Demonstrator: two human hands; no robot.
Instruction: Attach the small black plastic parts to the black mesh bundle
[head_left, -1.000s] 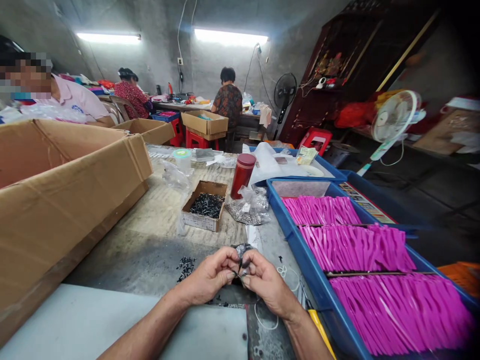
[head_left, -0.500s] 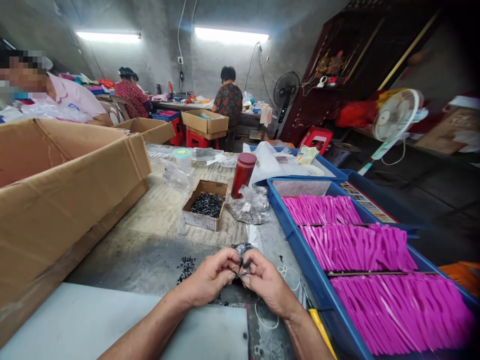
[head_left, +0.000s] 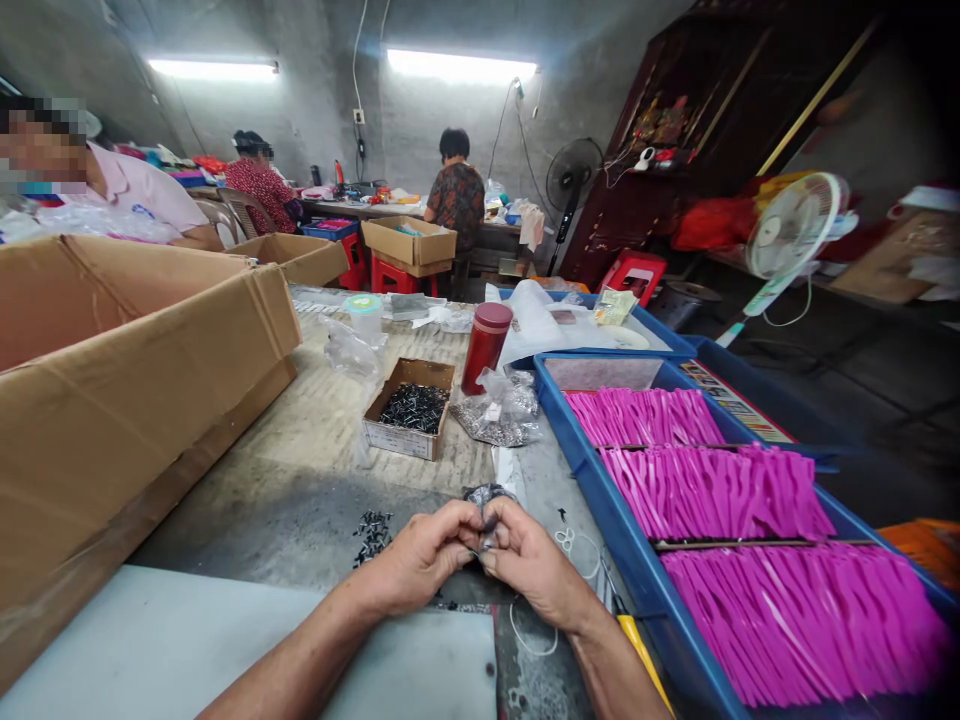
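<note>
- between our fingertips, above the near part of the bench (head_left: 300, 450), sits a small dark piece (head_left: 478, 553), mostly hidden by our fingers, so we cannot make out its shape.
- our left hand (head_left: 435, 550) and right hand (head_left: 529, 560) almost meet; each grip is closed, thumb and forefinger pinching that piece.
- just beyond our fingers shows a dark glossy bundle (head_left: 487, 493); we cannot tell whether we touch it.
- beside our left hand lies a loose pile of black bits (head_left: 373, 535), and under that forearm a pale sheet (head_left: 420, 655).
- near our right hand are a white cord (head_left: 564, 538) and a yellow-handled tool (head_left: 637, 650).
- farther off stand an open carton of black bits (head_left: 411, 408) and a red canister (head_left: 486, 350), with a clear bag (head_left: 502, 415) beside it.
- to our right, a blue tray (head_left: 615, 520) holds pink strips (head_left: 720, 480) in three rows.
- as for progress, we judge this one piece is mid-handling; plenty of black bits lie unused, and we cannot tell how many pieces are finished.
</note>
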